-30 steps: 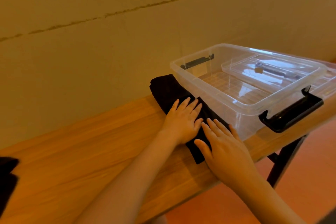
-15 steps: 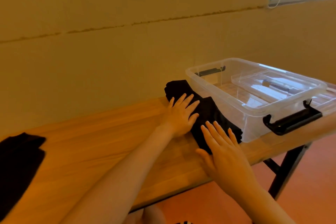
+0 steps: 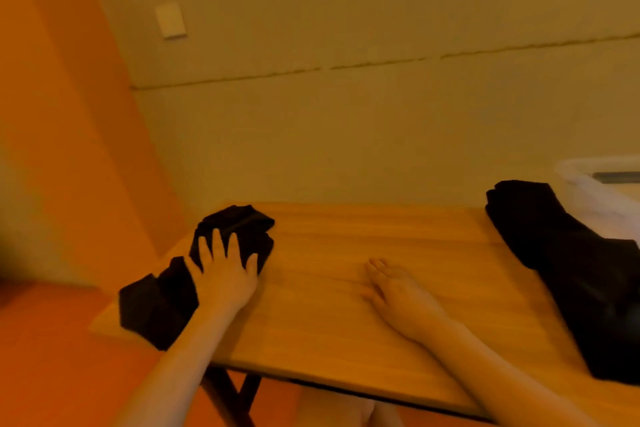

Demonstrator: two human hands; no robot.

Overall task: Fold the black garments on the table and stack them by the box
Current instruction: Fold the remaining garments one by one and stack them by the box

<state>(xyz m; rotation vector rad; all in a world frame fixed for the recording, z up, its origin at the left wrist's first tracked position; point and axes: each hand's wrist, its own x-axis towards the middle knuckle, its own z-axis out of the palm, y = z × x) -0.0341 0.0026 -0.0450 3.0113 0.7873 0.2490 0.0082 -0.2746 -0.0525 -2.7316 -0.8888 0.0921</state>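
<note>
Two black garments lay on the table, well apart from each other. One was a crumpled heap at the left end, part of it bunched up on the wood and part draping over the near left corner. The left hand lay on top of this heap with its fingers spread across the cloth and the thumb toward the right; the fingertips seemed to press into the fabric, though motion blur left it unclear whether they had actually closed on it. The other garment was a folded pile at the right end, lying long and flat, its far side touching the box and its near end reaching the table's front edge. Only a corner of that clear plastic box showed at the right border of the view.

The right hand rested near the middle of the table, between the two garments and touching neither. Its fingers were straight and relaxed, pointing toward the left, and it held nothing.

Behind the table stood a plain beige wall with a long horizontal crack and a pale switch plate. Dark table legs showed below the front edge.
</note>
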